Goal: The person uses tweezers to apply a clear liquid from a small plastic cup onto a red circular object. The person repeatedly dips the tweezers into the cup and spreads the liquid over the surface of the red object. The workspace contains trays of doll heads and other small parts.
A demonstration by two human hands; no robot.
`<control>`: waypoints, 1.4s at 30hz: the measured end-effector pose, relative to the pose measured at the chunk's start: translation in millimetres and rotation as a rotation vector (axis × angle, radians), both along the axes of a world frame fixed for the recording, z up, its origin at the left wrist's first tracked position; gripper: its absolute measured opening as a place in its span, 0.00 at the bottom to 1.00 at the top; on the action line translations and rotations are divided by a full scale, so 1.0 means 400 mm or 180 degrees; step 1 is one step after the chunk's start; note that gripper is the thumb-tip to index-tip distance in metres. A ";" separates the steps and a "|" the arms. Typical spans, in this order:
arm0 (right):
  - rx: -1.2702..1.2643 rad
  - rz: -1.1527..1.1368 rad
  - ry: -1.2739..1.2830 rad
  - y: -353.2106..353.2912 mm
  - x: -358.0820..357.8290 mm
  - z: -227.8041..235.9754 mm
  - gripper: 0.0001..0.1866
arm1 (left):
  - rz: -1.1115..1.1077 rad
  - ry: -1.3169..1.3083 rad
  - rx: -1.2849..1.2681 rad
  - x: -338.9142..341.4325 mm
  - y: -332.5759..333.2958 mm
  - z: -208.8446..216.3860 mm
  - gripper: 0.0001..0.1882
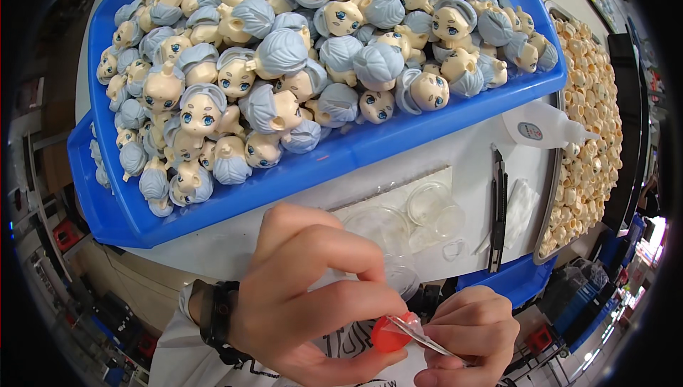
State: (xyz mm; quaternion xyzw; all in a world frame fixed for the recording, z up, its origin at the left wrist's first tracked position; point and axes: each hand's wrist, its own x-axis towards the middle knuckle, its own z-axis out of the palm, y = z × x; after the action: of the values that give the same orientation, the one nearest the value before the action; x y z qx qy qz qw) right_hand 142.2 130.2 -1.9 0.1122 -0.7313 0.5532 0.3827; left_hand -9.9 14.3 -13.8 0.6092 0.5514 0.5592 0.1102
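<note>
Between both hands, a small red piece (390,336), pinched by left hand (306,301), right hand (469,334) gripping tweezers (427,339) against it.

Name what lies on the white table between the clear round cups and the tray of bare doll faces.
A black utility knife lies between them, beside a small clear bag, in the head view.

doll heads (299,67) piled in tray (398,138), knife (498,209) right of cups (434,205), bottle (544,127) behind knife

2 hands (313,301), 1 red round piece (390,336), 2 blue trays (398,138), 1 white squeeze bottle (544,127), 1 black utility knife (498,205), 1 grey tray of small tan parts (590,138); doll heads (284,67) too many to count.
</note>
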 end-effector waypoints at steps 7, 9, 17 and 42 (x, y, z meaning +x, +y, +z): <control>-0.0439 -0.0211 -0.0184 -0.011 0.004 0.022 0.08 | 0.0044 -0.0220 -0.0484 0.011 0.004 0.029 0.17; -0.0899 -0.0197 0.0099 -0.016 -0.011 -0.002 0.10 | 0.0428 -0.0488 -0.1356 0.037 -0.013 0.068 0.16; -0.0922 0.0144 0.0119 -0.005 -0.005 -0.015 0.09 | 0.0224 -0.0434 -0.0583 0.020 -0.012 0.022 0.16; -0.0770 0.0338 -0.0014 0.023 -0.007 -0.001 0.07 | -0.0104 0.0027 -0.0133 -0.011 -0.003 -0.002 0.17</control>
State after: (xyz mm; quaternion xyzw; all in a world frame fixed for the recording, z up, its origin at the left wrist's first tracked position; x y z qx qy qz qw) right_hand 139.3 139.3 -2.4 0.1027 -0.6531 0.6571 0.3620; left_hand -14.5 12.9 -14.4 0.6180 0.5535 0.5430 0.1297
